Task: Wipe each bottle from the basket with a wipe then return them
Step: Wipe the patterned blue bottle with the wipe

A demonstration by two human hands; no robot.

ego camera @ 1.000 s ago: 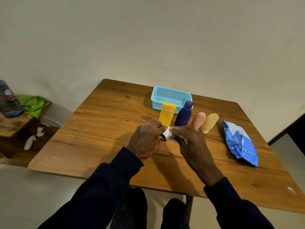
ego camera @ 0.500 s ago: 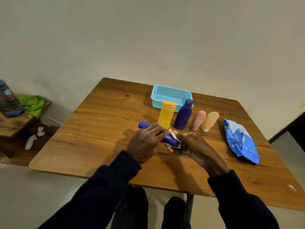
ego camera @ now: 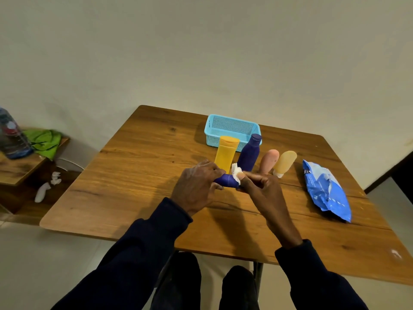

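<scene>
On the near side of the one light-blue basket (ego camera: 232, 130), four bottles stand in a row on the desk (ego camera: 138, 175): one yellow bottle (ego camera: 225, 153), one dark blue bottle (ego camera: 249, 153), one pink bottle (ego camera: 269, 161) and one pale yellow bottle (ego camera: 285, 162). A fifth, the small blue bottle (ego camera: 226, 180), is held sideways nearer than this row, with the left hand (ego camera: 196, 186) curled around one end and the right hand (ego camera: 261, 186) pinching one white wipe (ego camera: 236, 173) against the other end. One blue wipe pack (ego camera: 326, 189) lies right of the basket.
</scene>
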